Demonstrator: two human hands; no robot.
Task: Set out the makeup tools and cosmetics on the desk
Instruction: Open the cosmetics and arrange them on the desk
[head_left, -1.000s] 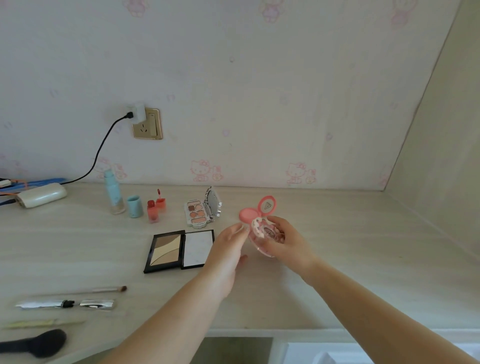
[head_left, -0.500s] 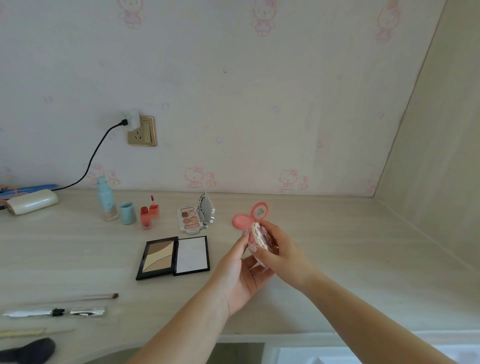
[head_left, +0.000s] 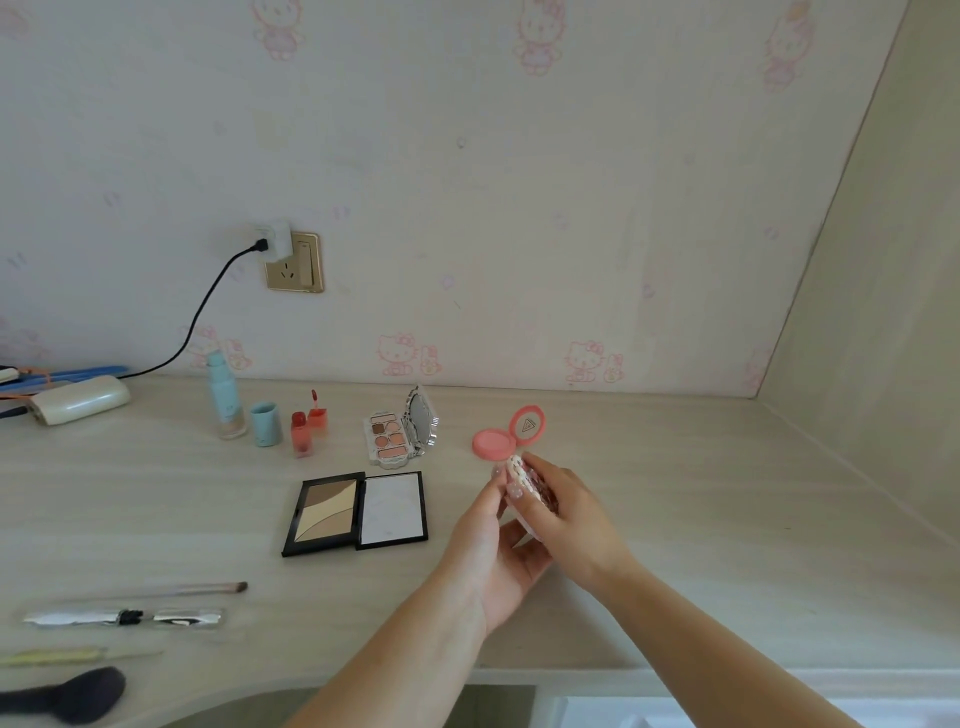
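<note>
My right hand (head_left: 574, 525) grips a small white-and-pink patterned compact (head_left: 524, 480) tilted on edge above the desk (head_left: 727, 519). My left hand (head_left: 493, 540) is palm up beside it, fingertips pinching its upper edge. Just behind stands an open pink blush compact (head_left: 501, 436). To the left lie an open black contour palette (head_left: 356, 512) and an open eyeshadow palette with mirror (head_left: 400, 434).
A blue-capped bottle (head_left: 224, 397), a blue cap (head_left: 266, 423) and red lip tint pieces (head_left: 306, 426) stand at the back left. Brushes (head_left: 208, 590) and a silver tube (head_left: 124, 617) lie front left. A white case (head_left: 78, 399) and a plugged-in cable (head_left: 208, 301) are far left.
The patterned compact has turned from face-up to on edge between both hands. My left hand rolled palm up under it. The view has tilted upward.
</note>
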